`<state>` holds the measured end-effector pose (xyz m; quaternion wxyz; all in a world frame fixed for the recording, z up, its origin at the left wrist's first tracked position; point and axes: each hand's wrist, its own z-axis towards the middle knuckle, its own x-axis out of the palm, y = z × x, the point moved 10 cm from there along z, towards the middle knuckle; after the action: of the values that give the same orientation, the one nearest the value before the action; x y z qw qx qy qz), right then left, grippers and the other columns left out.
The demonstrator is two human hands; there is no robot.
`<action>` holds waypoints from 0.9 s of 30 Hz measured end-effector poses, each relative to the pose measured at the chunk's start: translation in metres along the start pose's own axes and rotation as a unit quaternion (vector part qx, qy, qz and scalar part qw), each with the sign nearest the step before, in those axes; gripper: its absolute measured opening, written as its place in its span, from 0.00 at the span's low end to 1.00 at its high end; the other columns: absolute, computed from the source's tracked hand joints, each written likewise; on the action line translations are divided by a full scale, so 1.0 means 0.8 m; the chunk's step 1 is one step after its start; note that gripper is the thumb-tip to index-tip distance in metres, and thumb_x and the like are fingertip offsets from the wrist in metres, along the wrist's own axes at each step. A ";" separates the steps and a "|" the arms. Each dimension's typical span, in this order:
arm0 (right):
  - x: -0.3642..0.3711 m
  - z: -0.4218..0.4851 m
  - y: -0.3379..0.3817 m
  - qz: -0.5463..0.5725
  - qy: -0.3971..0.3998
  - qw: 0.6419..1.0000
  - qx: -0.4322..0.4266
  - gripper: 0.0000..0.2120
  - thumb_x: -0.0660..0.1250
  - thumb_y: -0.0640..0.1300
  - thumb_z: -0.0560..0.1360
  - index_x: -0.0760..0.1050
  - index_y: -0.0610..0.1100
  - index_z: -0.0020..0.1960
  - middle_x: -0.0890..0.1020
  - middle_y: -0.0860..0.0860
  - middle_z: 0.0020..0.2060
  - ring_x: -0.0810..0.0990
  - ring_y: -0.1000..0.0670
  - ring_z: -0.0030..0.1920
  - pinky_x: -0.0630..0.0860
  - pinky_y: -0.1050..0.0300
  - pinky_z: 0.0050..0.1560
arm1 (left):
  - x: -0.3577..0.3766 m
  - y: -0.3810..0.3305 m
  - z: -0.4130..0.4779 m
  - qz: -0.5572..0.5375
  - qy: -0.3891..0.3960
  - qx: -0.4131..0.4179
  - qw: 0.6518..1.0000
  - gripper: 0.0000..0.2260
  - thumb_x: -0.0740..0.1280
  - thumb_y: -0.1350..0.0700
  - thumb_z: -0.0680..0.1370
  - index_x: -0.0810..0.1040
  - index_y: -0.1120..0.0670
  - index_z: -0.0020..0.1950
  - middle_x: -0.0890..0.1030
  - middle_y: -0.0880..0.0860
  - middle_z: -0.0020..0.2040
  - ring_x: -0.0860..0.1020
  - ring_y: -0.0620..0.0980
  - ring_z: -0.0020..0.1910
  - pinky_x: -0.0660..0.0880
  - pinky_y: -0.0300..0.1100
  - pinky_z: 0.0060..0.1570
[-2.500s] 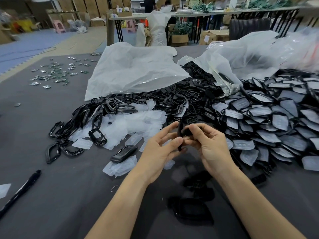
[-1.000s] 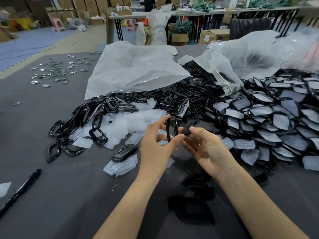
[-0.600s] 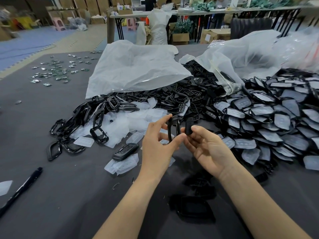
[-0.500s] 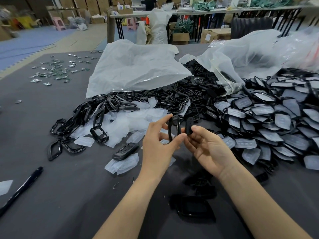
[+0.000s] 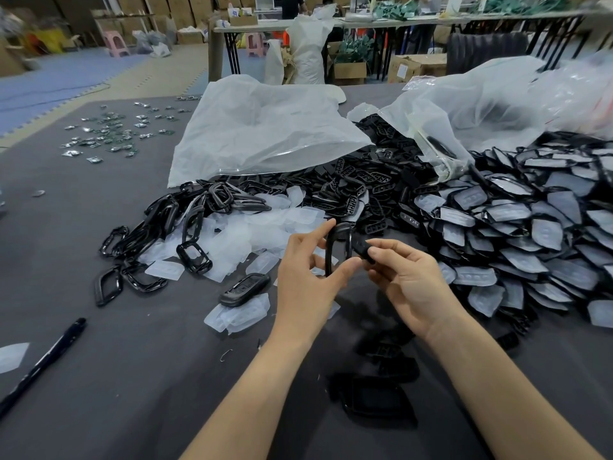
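I record the left hand (image 5: 305, 277) raised above the grey table (image 5: 132, 360), thumb and forefinger pinching a black oval frame (image 5: 345, 229) held upright on edge; the thumb presses its lower right side, the forefinger rests near its top left; the remaining fingers curl loosely behind it. The right hand (image 5: 408, 280) sits just beside, to the frame's right, thumb and forefinger pinching a small black insert (image 5: 362, 249); whether the insert touches the frame's right edge, I cannot tell. Both parts are clear of the table, in front of the heap of loose frames (image 5: 159, 227) and translucent pads (image 5: 238, 237); an assembled black shell (image 5: 244, 288) lies left of the left hand, apart from it.
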<state>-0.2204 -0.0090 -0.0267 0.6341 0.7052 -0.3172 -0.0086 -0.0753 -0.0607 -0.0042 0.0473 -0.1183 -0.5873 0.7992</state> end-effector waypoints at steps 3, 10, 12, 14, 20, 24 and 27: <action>-0.002 0.001 0.004 -0.011 -0.002 1.000 -0.010 0.08 0.65 0.31 0.74 0.80 0.41 0.42 0.82 0.51 0.32 0.79 0.55 0.32 0.77 0.66 0.36 | 0.001 -0.003 0.000 0.016 0.007 0.009 1.000 0.24 0.76 0.51 0.70 0.75 0.36 0.63 0.71 0.42 0.49 0.77 0.55 0.46 0.80 0.55 0.47; 0.010 -0.005 -0.006 0.010 0.019 1.000 -0.011 0.05 0.71 0.33 0.65 0.79 0.37 0.40 0.84 0.43 0.36 0.85 0.48 0.40 0.81 0.60 0.42 | 0.000 -0.004 0.000 0.002 0.005 0.005 1.000 0.24 0.76 0.53 0.71 0.75 0.36 0.63 0.73 0.45 0.50 0.79 0.56 0.44 0.80 0.56 0.45; 0.014 -0.008 -0.006 -0.008 0.022 0.999 -0.025 0.05 0.72 0.39 0.61 0.81 0.41 0.37 0.84 0.44 0.35 0.85 0.48 0.40 0.81 0.60 0.45 | 0.002 -0.001 0.000 -0.009 0.008 -0.009 1.000 0.23 0.76 0.53 0.71 0.75 0.36 0.63 0.74 0.44 0.51 0.80 0.54 0.43 0.80 0.54 0.47; 0.015 -0.010 -0.003 -0.040 0.014 0.998 -0.051 0.04 0.74 0.41 0.61 0.82 0.44 0.35 0.84 0.45 0.35 0.84 0.49 0.39 0.81 0.60 0.46 | 0.004 0.003 -0.001 -0.023 0.009 -0.026 0.999 0.23 0.76 0.52 0.71 0.75 0.35 0.61 0.76 0.43 0.51 0.83 0.51 0.40 0.81 0.49 0.47; 0.022 -0.017 0.012 -0.119 0.010 0.983 -0.139 0.03 0.71 0.34 0.71 0.82 0.41 0.41 0.85 0.47 0.36 0.84 0.52 0.38 0.78 0.64 0.43 | 0.010 0.011 -0.003 -0.111 0.020 -0.079 0.990 0.18 0.71 0.58 0.76 0.77 0.48 0.65 0.82 0.50 0.55 0.83 0.52 0.38 0.80 0.38 0.40; 0.025 -0.025 0.031 -0.201 -0.008 0.956 -0.211 0.08 0.72 0.34 0.71 0.83 0.46 0.42 0.82 0.47 0.46 0.82 0.60 0.43 0.76 0.68 0.46 | 0.021 0.017 -0.005 -0.218 0.046 -0.124 0.967 0.09 0.63 0.62 0.80 0.80 0.59 0.58 0.85 0.51 0.42 0.83 0.44 0.37 0.78 0.32 0.34; 0.028 -0.032 0.042 -0.234 -0.025 0.940 -0.246 0.10 0.72 0.33 0.71 0.81 0.48 0.39 0.76 0.48 0.49 0.78 0.70 0.42 0.71 0.77 0.41 | 0.031 0.025 -0.006 -0.269 0.070 -0.153 0.948 0.10 0.60 0.62 0.82 0.78 0.66 0.53 0.84 0.58 0.44 0.84 0.51 0.43 0.79 0.37 0.39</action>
<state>-0.2064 0.0035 0.0169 0.7599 0.5808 -0.1470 -0.2522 -0.0969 -0.0568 -0.0278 0.2828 -0.0178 -0.7081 0.6468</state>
